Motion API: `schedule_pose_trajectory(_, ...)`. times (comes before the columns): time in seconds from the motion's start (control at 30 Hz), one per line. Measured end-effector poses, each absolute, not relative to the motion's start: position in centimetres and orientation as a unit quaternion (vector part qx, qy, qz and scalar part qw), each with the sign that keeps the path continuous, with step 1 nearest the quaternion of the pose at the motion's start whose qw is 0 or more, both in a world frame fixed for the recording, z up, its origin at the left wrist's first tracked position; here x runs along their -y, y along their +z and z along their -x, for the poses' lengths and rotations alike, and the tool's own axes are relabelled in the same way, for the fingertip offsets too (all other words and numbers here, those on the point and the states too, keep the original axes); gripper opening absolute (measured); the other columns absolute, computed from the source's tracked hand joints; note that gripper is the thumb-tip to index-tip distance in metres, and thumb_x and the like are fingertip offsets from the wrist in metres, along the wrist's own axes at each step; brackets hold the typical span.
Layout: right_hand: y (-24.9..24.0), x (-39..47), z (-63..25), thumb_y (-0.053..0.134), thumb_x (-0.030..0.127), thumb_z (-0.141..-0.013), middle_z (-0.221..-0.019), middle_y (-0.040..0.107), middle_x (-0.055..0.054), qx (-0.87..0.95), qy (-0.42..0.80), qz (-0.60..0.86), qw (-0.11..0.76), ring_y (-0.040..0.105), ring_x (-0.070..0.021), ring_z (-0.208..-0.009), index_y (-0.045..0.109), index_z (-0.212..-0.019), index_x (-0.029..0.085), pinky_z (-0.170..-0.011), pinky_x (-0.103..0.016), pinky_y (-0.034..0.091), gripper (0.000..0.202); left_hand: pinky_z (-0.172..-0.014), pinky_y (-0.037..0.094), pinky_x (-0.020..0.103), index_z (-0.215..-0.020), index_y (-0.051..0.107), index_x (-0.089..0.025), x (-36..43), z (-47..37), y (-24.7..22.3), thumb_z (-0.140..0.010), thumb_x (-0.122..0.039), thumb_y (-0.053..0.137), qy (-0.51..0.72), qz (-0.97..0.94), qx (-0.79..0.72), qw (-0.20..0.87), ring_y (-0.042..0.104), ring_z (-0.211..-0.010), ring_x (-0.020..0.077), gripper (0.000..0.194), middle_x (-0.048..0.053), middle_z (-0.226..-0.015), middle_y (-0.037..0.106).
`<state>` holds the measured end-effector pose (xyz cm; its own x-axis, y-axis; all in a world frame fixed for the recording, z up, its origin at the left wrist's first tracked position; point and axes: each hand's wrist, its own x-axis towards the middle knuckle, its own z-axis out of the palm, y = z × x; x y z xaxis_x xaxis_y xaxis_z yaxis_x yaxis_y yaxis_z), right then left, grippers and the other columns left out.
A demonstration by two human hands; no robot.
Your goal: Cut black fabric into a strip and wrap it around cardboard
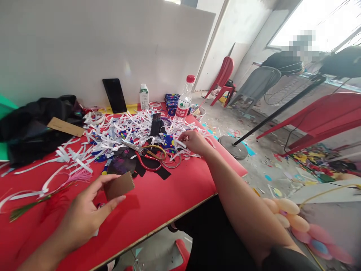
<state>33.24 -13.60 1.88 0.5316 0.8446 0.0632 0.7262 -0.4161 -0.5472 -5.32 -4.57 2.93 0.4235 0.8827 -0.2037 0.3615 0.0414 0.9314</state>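
Observation:
My left hand [90, 210] holds a small brown cardboard piece [120, 186] between thumb and fingers, above the front left of the red table [169, 192]. Out to the right, my right hand [191, 143] is closed, its fingertips pinching a white strip [181, 143] beside a blue patterned packet [168, 141]. Red-handled scissors [148, 162] and a second pair with golden handles [156, 151] lie between the hands. Behind them spreads a heap of white paper strips [132, 126] with black scraps [163, 173].
A phone [114, 96], a small white bottle [144, 97] and a water bottle [184, 99] stand at the back. Black fabric [36, 128] lies left. Beyond the table are a pole base [232, 147], chairs [318, 116] and a person [284, 62].

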Motion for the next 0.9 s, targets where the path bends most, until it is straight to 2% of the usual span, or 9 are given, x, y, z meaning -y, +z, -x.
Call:
schedule_pose_trajectory(0.07,2.1,13.6,-33.3,0.079,0.032,-0.090,-0.090,0.081,-0.006,0.466,0.087,0.829,0.296,0.072,-0.0232,-0.086,0.085,-0.093,0.020,-0.080,-0.035,0.054,0.014,-0.078,0.063,0.031,-0.089,0.076,-0.028,4.3,5.2,2.9,-0.044,-0.060,0.102,0.224,-0.673,-0.476,0.520,0.078,-0.097,0.0335,0.061,0.009,-0.097,0.082)
schedule_pose_trajectory(0.13,2.8,13.9,-33.1,0.074,0.035,-0.094,-0.113,0.082,-0.009,0.464,0.046,0.821,0.329,0.071,-0.0280,-0.111,0.086,-0.096,0.023,-0.099,-0.044,0.054,0.017,-0.074,0.063,0.033,-0.083,0.072,-0.027,4.1,5.1,2.9,-0.043,-0.066,0.099,0.207,-0.674,-0.466,0.534,0.078,-0.081,0.0307,0.062,0.008,-0.085,0.081)
schedule_pose_trajectory(0.23,3.9,14.4,-32.3,0.071,0.036,-0.095,-0.143,0.074,-0.007,0.470,-0.036,0.780,0.412,0.058,-0.0311,-0.139,0.086,-0.095,0.027,-0.119,-0.054,0.043,0.018,-0.059,0.059,0.032,-0.085,0.071,-0.025,4.1,4.9,2.9,-0.050,-0.073,0.095,0.176,-0.662,-0.445,0.577,0.069,-0.054,0.0230,0.065,0.006,-0.071,0.078)
schedule_pose_trajectory(0.3,4.6,14.4,-31.5,0.071,0.039,-0.094,-0.134,0.078,-0.009,0.452,-0.066,0.740,0.494,0.065,-0.0316,-0.132,0.086,-0.094,0.026,-0.116,-0.054,0.048,0.020,-0.056,0.058,0.032,-0.091,0.071,-0.024,4.0,4.8,2.9,-0.059,-0.077,0.090,0.174,-0.645,-0.436,0.603,0.064,-0.046,0.0202,0.065,0.005,-0.070,0.079)
schedule_pose_trajectory(0.37,5.1,14.2,-30.9,0.067,0.044,-0.096,-0.112,0.083,-0.011,0.398,-0.043,0.733,0.550,0.076,-0.0299,-0.109,0.083,-0.099,0.021,-0.100,-0.049,0.059,0.029,-0.058,0.060,0.033,-0.099,0.072,-0.023,4.0,4.7,3.0,-0.067,-0.077,0.086,0.180,-0.620,-0.429,0.631,0.069,-0.051,0.0214,0.064,0.008,-0.078,0.082)
schedule_pose_trajectory(0.47,5.0,13.7,-30.7,0.064,0.044,-0.097,-0.081,0.079,-0.008,0.325,0.043,0.796,0.509,0.076,-0.0247,-0.075,0.079,-0.108,0.016,-0.070,-0.038,0.061,0.034,-0.066,0.064,0.033,-0.115,0.073,-0.023,4.3,4.5,3.2,-0.073,-0.070,0.087,0.184,-0.572,-0.421,0.680,0.080,-0.073,0.0273,0.065,0.012,-0.097,0.085)
schedule_pose_trajectory(0.6,4.7,13.5,-31.3,0.076,0.027,-0.086,-0.065,0.069,-0.002,0.324,0.096,0.837,0.430,0.068,-0.0197,-0.059,0.080,-0.109,0.015,-0.059,-0.032,0.055,0.026,-0.085,0.067,0.037,-0.119,0.076,-0.021,5.1,4.3,3.4,-0.068,-0.065,0.092,0.177,-0.518,-0.435,0.715,0.082,-0.102,0.0335,0.069,0.015,-0.113,0.085)
schedule_pose_trajectory(0.73,6.1,14.8,-31.8,0.073,0.028,-0.091,-0.071,0.072,-0.004,0.323,0.098,0.849,0.405,0.070,-0.0207,-0.062,0.077,-0.124,0.016,-0.063,-0.034,0.057,0.035,-0.078,0.068,0.034,-0.100,0.082,-0.022,5.4,4.4,3.5,-0.060,-0.059,0.098,0.187,-0.515,-0.451,0.704,0.081,-0.094,0.0307,0.056,0.012,-0.105,0.085)
schedule_pose_trajectory(0.9,9.2,17.3,-32.1,0.068,0.032,-0.097,-0.081,0.078,-0.007,0.387,-0.092,0.858,0.326,0.076,-0.0289,-0.086,0.076,-0.132,0.026,-0.084,-0.045,0.057,0.036,-0.068,0.064,0.032,-0.081,0.083,-0.021,5.3,4.0,3.6,-0.053,-0.054,0.100,0.189,-0.539,-0.461,0.679,0.078,-0.084,0.0295,0.046,0.010,-0.085,0.083)
